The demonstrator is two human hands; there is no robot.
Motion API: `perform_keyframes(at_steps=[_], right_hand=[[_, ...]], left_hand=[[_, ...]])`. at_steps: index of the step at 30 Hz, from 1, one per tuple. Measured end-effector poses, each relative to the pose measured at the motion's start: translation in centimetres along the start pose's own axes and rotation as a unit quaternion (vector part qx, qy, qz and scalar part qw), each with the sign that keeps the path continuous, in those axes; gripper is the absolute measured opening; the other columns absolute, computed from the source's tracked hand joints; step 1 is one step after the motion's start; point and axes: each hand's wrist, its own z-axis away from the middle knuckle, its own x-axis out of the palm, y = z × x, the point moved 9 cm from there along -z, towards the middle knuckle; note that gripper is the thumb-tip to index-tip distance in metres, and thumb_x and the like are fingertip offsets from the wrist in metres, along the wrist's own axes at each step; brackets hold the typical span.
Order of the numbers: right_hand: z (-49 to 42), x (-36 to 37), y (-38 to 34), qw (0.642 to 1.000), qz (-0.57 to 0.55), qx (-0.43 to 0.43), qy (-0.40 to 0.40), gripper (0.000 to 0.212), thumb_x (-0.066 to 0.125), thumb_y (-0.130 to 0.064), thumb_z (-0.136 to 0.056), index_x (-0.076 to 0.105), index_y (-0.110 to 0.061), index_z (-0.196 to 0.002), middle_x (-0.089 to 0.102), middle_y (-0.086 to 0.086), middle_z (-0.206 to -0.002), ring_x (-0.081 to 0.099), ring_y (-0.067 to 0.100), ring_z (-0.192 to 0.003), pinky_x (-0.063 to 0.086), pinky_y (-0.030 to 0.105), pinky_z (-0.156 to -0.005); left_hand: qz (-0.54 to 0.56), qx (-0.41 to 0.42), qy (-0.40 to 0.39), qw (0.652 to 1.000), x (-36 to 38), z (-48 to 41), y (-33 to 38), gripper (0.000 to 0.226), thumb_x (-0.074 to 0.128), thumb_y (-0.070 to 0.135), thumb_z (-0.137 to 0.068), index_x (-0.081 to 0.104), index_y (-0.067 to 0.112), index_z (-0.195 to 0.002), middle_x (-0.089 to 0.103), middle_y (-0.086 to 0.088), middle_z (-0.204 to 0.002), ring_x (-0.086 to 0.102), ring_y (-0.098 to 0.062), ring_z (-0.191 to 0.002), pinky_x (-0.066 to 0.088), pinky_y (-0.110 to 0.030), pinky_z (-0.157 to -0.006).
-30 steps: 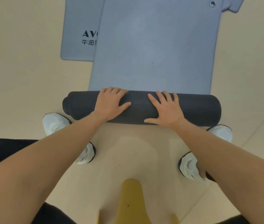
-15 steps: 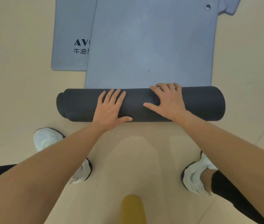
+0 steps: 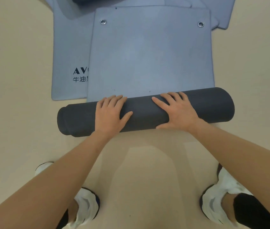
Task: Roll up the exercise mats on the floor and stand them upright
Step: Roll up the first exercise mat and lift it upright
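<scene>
1. On the beige floor, seen from the head camera, a blue-grey exercise mat lies flat. Its near end is wound into a dark roll lying crosswise in front of the person's white shoes.
2. Both hands lie flat on top of the roll, grasping nothing. The left hand presses left of the middle and the right hand right of it, with straight fingers reaching over the far side.
3. The step in hand looks like rolling the first mat. A good stretch is not yet rolled, up to the far edge with its two metal eyelets.
4. At its left end the roll steps in to a narrower core, and its right end sits slightly farther away. So the next push probably calls for even pressure from both palms, the left side catching up.
5. Under this mat lies a second mat with dark lettering. Another mat corner shows at the upper right, so more rolling remains, and no mat stands upright in view.
</scene>
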Motion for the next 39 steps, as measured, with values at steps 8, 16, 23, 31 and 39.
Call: perform_keyframes(at_steps=[8, 16, 23, 31, 39], right_hand=[[-5.7, -2.7, 5.0, 0.994, -0.05, 0.077, -0.057, 0.112, 0.043, -0.1, -0.064, 0.022, -0.042, -0.158, 0.034, -0.003, -0.163, 0.031, 0.032, -0.148, 0.01, 0.063, -0.12], [-6.2, -2.3, 2.6, 0.997, -0.005, 0.062, -0.049, 0.127, 0.04, -0.103, -0.059, 0.003, -0.038, -0.161, 0.016, 0.01, -0.168, 0.015, 0.043, -0.153, 0.009, 0.068, -0.12], [-9.5, -4.2, 4.0, 0.997, -0.016, 0.012, -0.076, 0.12, 0.057, -0.098, -0.054, 0.026, -0.035, -0.151, 0.056, 0.01, -0.127, 0.055, 0.032, -0.113, 0.041, 0.049, -0.099], [-5.3, -4.6, 0.4, 0.994, -0.047, -0.003, -0.097, 0.099, 0.07, -0.087, -0.059, 0.048, -0.028, -0.135, 0.049, 0.0, -0.086, 0.05, 0.023, -0.079, 0.035, 0.034, -0.067], [3.9, 0.1, -5.7, 0.96, -0.163, -0.008, -0.226, 0.099, 0.078, -0.083, -0.054, 0.05, -0.032, -0.134, 0.06, -0.006, -0.092, 0.058, 0.019, -0.086, 0.04, 0.034, -0.067]], left_hand=[[-0.094, 0.014, -0.103, 0.99, 3.3, -0.6, 0.7, 0.123, 0.063, 0.079, -0.07, 0.006, 0.024, -0.164, 0.011, -0.005, -0.171, 0.008, -0.031, -0.158, 0.008, -0.056, -0.126], [-0.083, 0.038, -0.177, 0.98, 3.5, -8.4, -1.3, 0.137, 0.073, 0.084, -0.05, 0.014, 0.026, -0.158, 0.036, -0.003, -0.159, 0.038, -0.033, -0.142, 0.029, -0.054, -0.118], [-0.048, 0.028, -0.212, 0.976, 2.4, -11.0, -1.8, 0.111, 0.08, 0.078, -0.049, 0.039, 0.029, -0.14, 0.064, 0.001, -0.112, 0.064, -0.028, -0.096, 0.05, -0.04, -0.08], [-0.024, 0.025, -0.243, 0.969, 1.4, -5.7, -0.3, 0.088, 0.084, 0.068, -0.055, 0.049, 0.029, -0.126, 0.07, 0.004, -0.103, 0.065, -0.026, -0.091, 0.047, -0.038, -0.078], [0.045, -0.004, -0.397, 0.917, 3.4, 6.4, 2.3, 0.098, 0.088, 0.069, -0.053, 0.048, 0.034, -0.135, 0.067, 0.007, -0.117, 0.063, -0.023, -0.102, 0.045, -0.036, -0.082]])
